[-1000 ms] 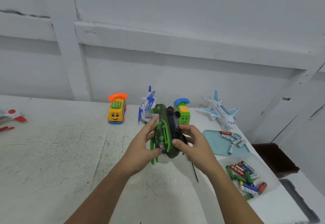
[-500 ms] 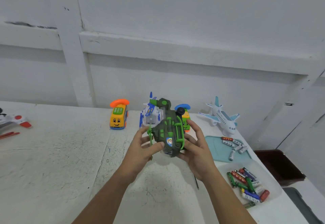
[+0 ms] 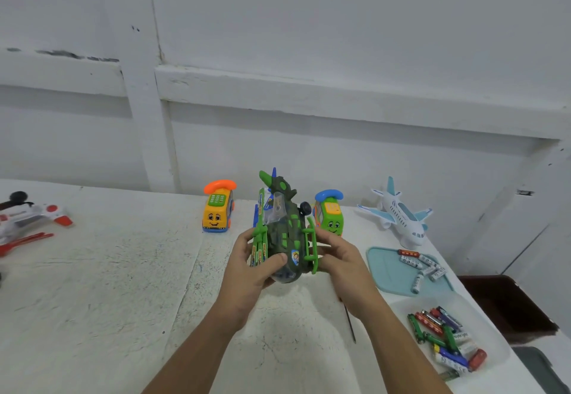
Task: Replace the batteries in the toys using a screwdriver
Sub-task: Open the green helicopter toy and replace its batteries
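Note:
I hold a dark green camouflage toy helicopter (image 3: 282,233) above the white table (image 3: 108,285), its tail pointing away from me. My left hand (image 3: 250,270) grips its left side, thumb across the nose. My right hand (image 3: 338,257) grips the right side near the light green skid. A thin black screwdriver (image 3: 349,324) lies on the table beneath my right wrist, partly hidden. A pale blue tray (image 3: 386,270) holds several grey batteries (image 3: 423,265). A clear tray (image 3: 494,341) holds several coloured batteries (image 3: 445,335).
Along the wall stand an orange toy phone car (image 3: 217,208), a green toy phone car (image 3: 331,212), a blue-white toy mostly hidden behind the helicopter, and a white toy airplane (image 3: 398,212). A red-white toy (image 3: 27,220) lies far left. A dark brown bin (image 3: 506,304) sits beyond the table's right edge.
The helicopter has been turned in both hands from its side toward upright and lifted slightly. My view has tilted down a little.

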